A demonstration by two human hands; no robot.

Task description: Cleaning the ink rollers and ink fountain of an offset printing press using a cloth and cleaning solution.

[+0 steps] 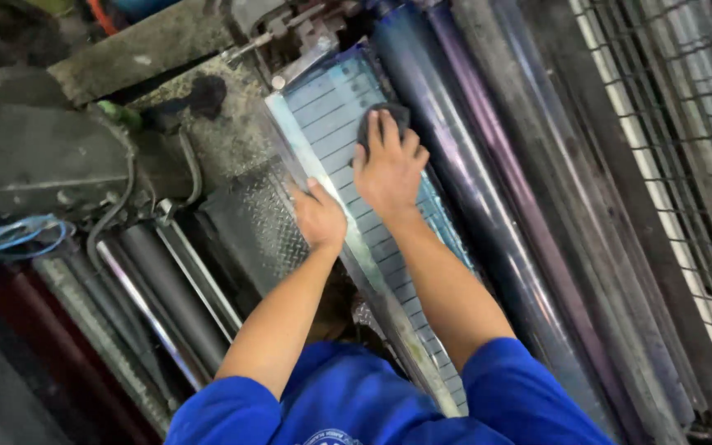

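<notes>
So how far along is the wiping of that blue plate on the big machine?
Midway, it seems. The right hand presses a dark cloth on the upper part of the blue plate, while the left hand steadies its metal edge. No patch looks clearly cleaner than the rest, so what is done is hard to tell. The stretch nearer the blue sleeves lies away from the cloth.

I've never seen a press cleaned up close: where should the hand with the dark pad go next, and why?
Probably slide the right hand and its dark pad down the blue plate toward the body: the pad sits near the plate's far end, most of it lies nearer, and the left hand braces the edge.
</notes>
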